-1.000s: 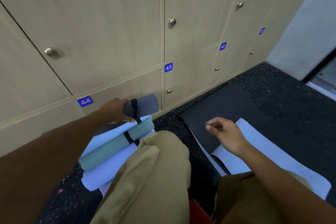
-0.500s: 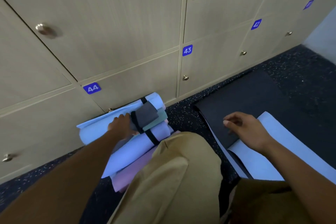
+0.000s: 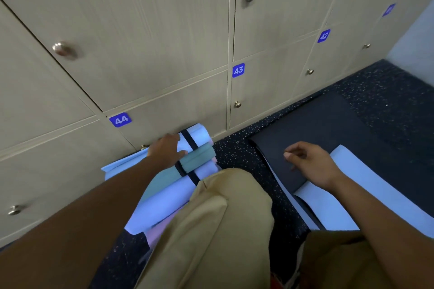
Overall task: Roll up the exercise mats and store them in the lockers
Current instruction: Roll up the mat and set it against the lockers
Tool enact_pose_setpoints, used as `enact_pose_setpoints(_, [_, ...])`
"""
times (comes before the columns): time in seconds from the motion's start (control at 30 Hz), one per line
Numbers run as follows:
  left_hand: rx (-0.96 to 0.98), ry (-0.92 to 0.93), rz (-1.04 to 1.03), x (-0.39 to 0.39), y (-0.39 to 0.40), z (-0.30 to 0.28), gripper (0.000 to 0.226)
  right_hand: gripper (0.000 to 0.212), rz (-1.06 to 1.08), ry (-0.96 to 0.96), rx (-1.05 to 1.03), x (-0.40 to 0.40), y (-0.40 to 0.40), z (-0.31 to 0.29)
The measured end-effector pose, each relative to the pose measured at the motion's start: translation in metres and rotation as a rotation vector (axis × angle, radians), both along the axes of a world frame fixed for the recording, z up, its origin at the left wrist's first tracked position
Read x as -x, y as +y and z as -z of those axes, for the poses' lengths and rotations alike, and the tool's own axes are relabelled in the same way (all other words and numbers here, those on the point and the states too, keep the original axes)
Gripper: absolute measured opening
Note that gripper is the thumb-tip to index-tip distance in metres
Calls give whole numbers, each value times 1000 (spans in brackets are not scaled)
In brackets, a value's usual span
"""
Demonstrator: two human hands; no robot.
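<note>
Beside locker 44 (image 3: 120, 120), the left hand (image 3: 165, 151) rests flat on the rolled mats (image 3: 187, 166), while the right hand (image 3: 310, 164), loosely curled and empty, hovers over the flat dark mat (image 3: 328, 129).

teal mat (image 3: 199, 157), beige lockers (image 3: 145, 30), speckled floor (image 3: 385, 101)

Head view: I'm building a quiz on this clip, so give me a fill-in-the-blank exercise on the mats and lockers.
1. The left hand rests on the pile of ____ mats.
2. That pile lies in front of the locker numbered ____.
3. The right hand hovers over a flat ____ mat.
4. Every locker door in view is ____.

Missing words: rolled; 44; dark; closed
</note>
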State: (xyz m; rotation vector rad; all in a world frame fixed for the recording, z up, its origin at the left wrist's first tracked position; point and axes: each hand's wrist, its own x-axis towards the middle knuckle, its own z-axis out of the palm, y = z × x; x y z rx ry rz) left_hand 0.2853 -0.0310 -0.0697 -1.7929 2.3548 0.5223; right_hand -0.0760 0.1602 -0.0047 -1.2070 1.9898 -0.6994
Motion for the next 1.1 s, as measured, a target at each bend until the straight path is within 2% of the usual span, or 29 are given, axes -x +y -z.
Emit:
enact_pose_setpoints(0.23, [83, 0, 138, 52, -8, -55, 41, 11, 43, -7, 16, 10, 14, -11])
enact_pose_setpoints(0.53, [118, 48, 380, 154, 10, -94, 39, 13, 110, 35, -44, 62, 42, 2])
enact_pose_setpoints(0.8, [76, 217, 504, 224, 48, -88, 38, 20, 143, 128, -249, 126, 55, 44])
enact_pose_setpoints(0.93, [2, 293, 493, 235, 62, -81, 39, 27, 149, 145, -356, 146, 55, 83])
enact_pose_setpoints(1.1, [-84, 310, 502, 247, 63, -76, 40, 37, -6, 267, -478, 159, 48, 138])
